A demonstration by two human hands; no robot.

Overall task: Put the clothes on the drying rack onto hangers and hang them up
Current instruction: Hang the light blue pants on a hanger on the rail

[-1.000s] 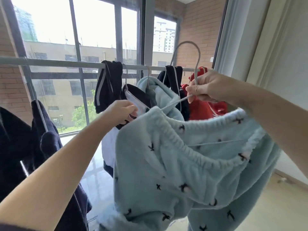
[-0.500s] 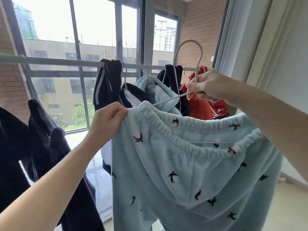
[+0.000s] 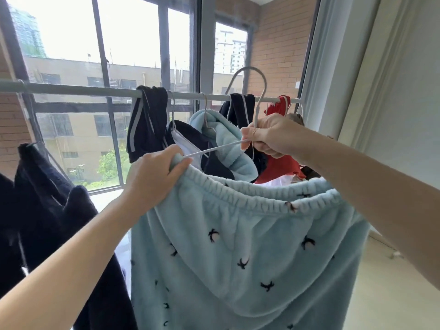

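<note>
Light blue fleece trousers (image 3: 238,246) with small dark bow marks hang in front of me by their elastic waistband. My left hand (image 3: 152,179) grips the waistband's left end, over the tip of a grey wire hanger (image 3: 258,91). My right hand (image 3: 271,136) holds that hanger at its neck, the hook standing up in front of the rack's rail (image 3: 95,90). The hanger's left arm runs down from my right hand into the waistband; its right arm is hidden.
On the rail hang a black striped garment (image 3: 147,122), a light blue fleece top (image 3: 221,141) on a hanger, another dark garment (image 3: 238,108) and a red one (image 3: 281,163). Dark clothes (image 3: 47,210) hang at the left. Windows stand behind, a white wall at the right.
My left hand pulled the waistband's left end up and outward over the hanger's tip. The waistband went from bunched and folded to stretched flat. My right hand stayed at the hanger's neck.
</note>
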